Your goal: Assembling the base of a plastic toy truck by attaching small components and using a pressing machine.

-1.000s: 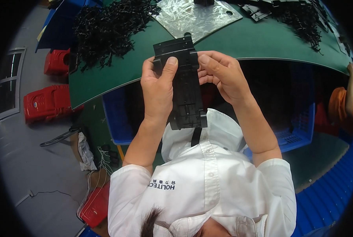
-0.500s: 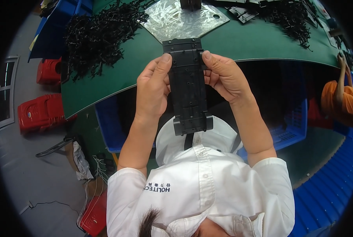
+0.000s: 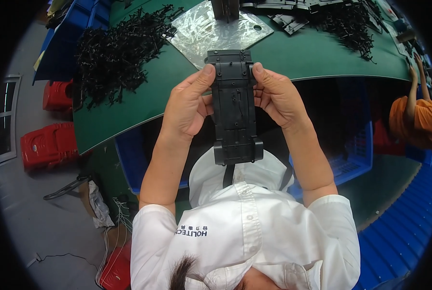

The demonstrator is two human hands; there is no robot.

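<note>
Between my hands I hold a long black plastic housing (image 3: pixel 234 108), with screw bosses along its face and two rounded lugs at its near end. My left hand (image 3: pixel 189 101) grips its left edge near the far end, thumb on top. On the opposite edge my right hand (image 3: pixel 278 96) closes the same way, fingers curled behind the part. The housing is above my lap, just in front of the table edge. Beyond it lies a shiny metal plate (image 3: pixel 196 36) on the green table (image 3: pixel 177 67), with a dark upright post (image 3: pixel 225 9) standing on it.
Heaps of small black plastic parts lie at the left (image 3: pixel 112 58) and right (image 3: pixel 351 29) of the table. Red stools (image 3: pixel 49 147) stand at the left. A blue crate (image 3: pixel 353 159) sits under the table. Another person in an orange top (image 3: pixel 409 121) is at the far right.
The housing has tilted a little and moved slightly right, still between both hands. The view of the table has shifted slightly.
</note>
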